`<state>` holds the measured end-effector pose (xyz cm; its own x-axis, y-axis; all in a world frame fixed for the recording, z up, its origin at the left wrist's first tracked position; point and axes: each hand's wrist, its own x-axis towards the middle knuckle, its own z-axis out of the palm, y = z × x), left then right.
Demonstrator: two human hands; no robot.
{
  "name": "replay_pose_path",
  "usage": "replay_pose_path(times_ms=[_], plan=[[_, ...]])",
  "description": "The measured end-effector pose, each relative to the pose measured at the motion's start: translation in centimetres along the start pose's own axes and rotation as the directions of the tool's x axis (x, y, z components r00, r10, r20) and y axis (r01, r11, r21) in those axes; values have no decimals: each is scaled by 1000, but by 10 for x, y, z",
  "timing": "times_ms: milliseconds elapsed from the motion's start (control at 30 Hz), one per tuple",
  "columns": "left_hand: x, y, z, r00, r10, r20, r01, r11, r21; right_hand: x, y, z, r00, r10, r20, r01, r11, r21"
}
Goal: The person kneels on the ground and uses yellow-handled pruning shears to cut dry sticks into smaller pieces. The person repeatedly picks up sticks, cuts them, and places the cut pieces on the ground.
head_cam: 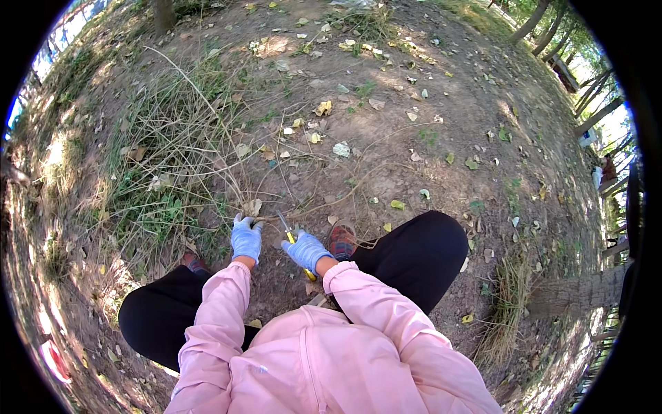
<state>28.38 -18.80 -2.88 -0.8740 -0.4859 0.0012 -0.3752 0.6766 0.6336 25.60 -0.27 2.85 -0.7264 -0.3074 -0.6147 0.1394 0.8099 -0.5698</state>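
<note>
My left hand (245,239), in a light blue glove, grips the base of several dry plant stems (235,189) close to the ground. A curled dry leaf (253,208) lies right at its fingertips. In my right hand (307,251), gloved the same way, is a yellow-handled tool (290,236) with a narrow metal end pointing away from me. The handle's rear shows below the palm; the exact kind of tool cannot be made out. Long thin stems stretch from beside my left hand across to the right, passing near the tool's metal tip.
Dry and green grass (165,171) spreads to the left. Fallen leaves (324,107) dot the bare soil ahead. My shoes (342,239) and bent knees flank my hands. A tree trunk (576,291) with a dry grass tuft (504,310) stands at right; another trunk (163,15) rises far left.
</note>
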Motion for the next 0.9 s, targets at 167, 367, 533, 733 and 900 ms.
replay_pose_path(times_ms=[167,367,533,733,900], plan=[[-2,2,-5,998,-40,51,39,999,15,6,12,3,996,-14,88,17,999,-44],[2,-8,-2,1000,-6,-30,7,1000,21,-4,10,14,986,-103,130,114,990,-80],[3,0,-1,998,-66,-3,66,996,-67,-2,6,8,987,-52,150,65,995,-82],[-3,12,4,993,110,52,-103,986,-130,0,-2,10,995,-44,87,52,995,-86],[-6,26,4,992,-12,124,30,989,-147,4,-10,8,999,-20,39,21,999,-24]])
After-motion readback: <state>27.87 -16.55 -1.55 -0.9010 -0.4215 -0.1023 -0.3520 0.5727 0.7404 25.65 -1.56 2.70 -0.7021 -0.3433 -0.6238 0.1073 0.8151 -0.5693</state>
